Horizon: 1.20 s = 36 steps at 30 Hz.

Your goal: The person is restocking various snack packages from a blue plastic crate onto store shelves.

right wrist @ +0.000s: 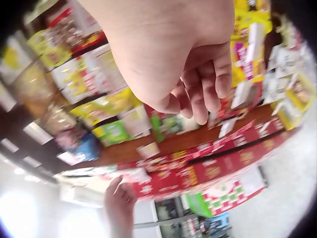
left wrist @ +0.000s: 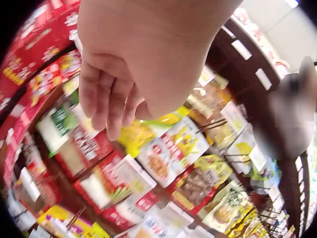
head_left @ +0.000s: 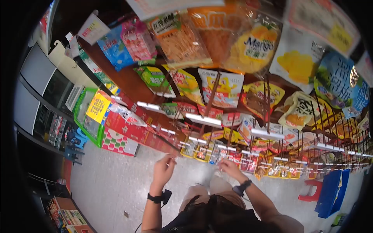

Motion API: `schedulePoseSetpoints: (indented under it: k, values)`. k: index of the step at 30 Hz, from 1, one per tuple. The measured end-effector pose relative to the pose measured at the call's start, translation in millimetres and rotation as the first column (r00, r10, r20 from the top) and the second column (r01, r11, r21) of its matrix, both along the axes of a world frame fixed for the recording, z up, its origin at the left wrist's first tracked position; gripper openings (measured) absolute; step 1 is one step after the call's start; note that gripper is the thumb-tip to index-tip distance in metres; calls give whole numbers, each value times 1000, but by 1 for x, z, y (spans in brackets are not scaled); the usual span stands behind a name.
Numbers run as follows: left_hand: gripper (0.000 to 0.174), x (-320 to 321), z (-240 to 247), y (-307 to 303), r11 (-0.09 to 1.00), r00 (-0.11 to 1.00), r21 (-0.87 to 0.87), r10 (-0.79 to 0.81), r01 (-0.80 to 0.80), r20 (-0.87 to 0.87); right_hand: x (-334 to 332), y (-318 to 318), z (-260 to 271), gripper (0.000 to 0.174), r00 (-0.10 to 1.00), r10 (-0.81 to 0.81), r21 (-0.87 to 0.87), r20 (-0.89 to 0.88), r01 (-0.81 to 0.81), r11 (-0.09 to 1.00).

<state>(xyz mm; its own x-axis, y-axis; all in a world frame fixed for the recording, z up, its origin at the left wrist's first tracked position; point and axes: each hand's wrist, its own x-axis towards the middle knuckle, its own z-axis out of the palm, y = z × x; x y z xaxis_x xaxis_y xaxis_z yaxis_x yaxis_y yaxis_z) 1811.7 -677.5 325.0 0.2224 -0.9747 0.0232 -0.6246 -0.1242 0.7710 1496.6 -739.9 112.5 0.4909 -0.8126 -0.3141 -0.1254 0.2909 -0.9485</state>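
Note:
My left hand is held out in front of a snack rack, its fingers loosely bent and holding nothing. In the left wrist view its relaxed fingers hang over the hanging packets. To its right, my right hand is near the small yellow bins low on the rack. The fingers curve loosely in the right wrist view, with nothing in them. Bagged snacks hang above both hands, among them a mango bag, a white pouch with a yellow figure and a bag of shredded snack.
Metal hooks with white price tags jut out from the rack. At the left stands a green-rimmed freezer with a yellow sign. A red stool and a blue box are on the right. Pale floor lies below.

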Motion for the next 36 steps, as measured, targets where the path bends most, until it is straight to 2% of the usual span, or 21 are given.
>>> schedulePoseSetpoints:
  k: [2, 4, 5, 6, 7, 8, 9, 10, 11, 12, 14, 18, 19, 20, 22, 23, 24, 26, 29, 34, 36]
  values:
    - [19, -1, -93, 40, 984, 995, 149, -87, 94, -53, -56, 24, -119, 23, 954, -87, -213, -286, 25, 977]
    - [27, 9, -210, 104, 927, 991, 356, -134, 119, 16, -137, 64, -219, 31, 571, 45, -231, -820, -401, 886]
    - [32, 17, -279, 143, 878, 979, 468, -170, 99, 112, -187, 95, -244, 33, 535, 173, -143, -827, -497, 856]
    - [39, 19, -323, 191, 811, 976, 577, -189, 95, 106, -235, 136, -329, 37, 423, 264, 118, -867, -340, 933]
    - [38, 25, -379, 255, 738, 960, 674, -209, 29, 188, -303, 184, -360, 29, 413, 211, -37, -886, -515, 856]
    - [36, 47, -435, 328, 642, 945, 721, -323, 261, -54, -298, 180, -235, 27, 516, 474, 475, -713, -140, 869]
    - [34, 33, -430, 369, 486, 947, 850, -318, 203, -45, -331, 199, -234, 25, 310, 660, 463, -684, -515, 722]
    - [33, 12, -417, 401, 384, 995, 919, -70, 90, -68, -355, 233, -242, 24, 678, 290, 554, -675, 206, 807]
    - [32, -10, -403, 434, 266, 982, 964, 187, -31, -20, -391, 261, -273, 24, 762, 158, 592, -628, 337, 732]
    - [32, -36, -393, 460, 136, 773, 981, 633, -141, 23, -423, 273, -296, 24, 814, 14, 639, -580, 444, 628]
    - [36, -77, -394, 503, 160, 477, 975, 876, -152, -69, -447, 288, -267, 23, 766, 23, 585, -642, 470, 661]
    - [33, -164, -419, 563, 309, 272, 919, 932, -246, -241, -485, 302, -268, 26, 786, 113, 519, -608, 286, 806]
    - [33, -192, -414, 568, 333, 238, 904, 932, -269, -273, -504, 294, -300, 26, 717, 328, 322, -615, -151, 935]
    - [32, -223, -410, 569, 353, 208, 884, 931, -306, -299, -525, 295, -328, 26, 562, 491, 108, -666, -579, 809]
    - [30, -272, -398, 573, 420, 170, 858, 907, -296, -385, -507, 280, -279, 29, 464, 443, -154, -767, -803, 576]
    - [32, -291, -401, 571, 424, 126, 868, 905, -257, -405, -490, 275, -253, 29, 653, 444, 59, -613, -523, 850]
    - [34, -308, -412, 574, 453, -11, 857, 883, -246, -470, -472, 271, -226, 30, 818, 326, 330, -474, -178, 927]
    - [34, -339, -421, 575, 488, -226, 818, 798, -304, -560, -425, 268, -134, 28, 796, 253, 260, -549, -125, 958]
    - [35, -382, -420, 577, 499, -316, 804, 744, -322, -588, -415, 275, -114, 28, 874, 213, 178, -438, -148, 973]
    - [35, -443, -441, 633, 590, 170, 720, 803, -366, -571, -460, 304, -127, 27, 899, 268, 147, -347, -230, 962]
    - [34, -479, -432, 645, 489, 181, 754, 870, -438, -459, -500, 325, -142, 26, 879, 277, 136, -389, -242, 961]
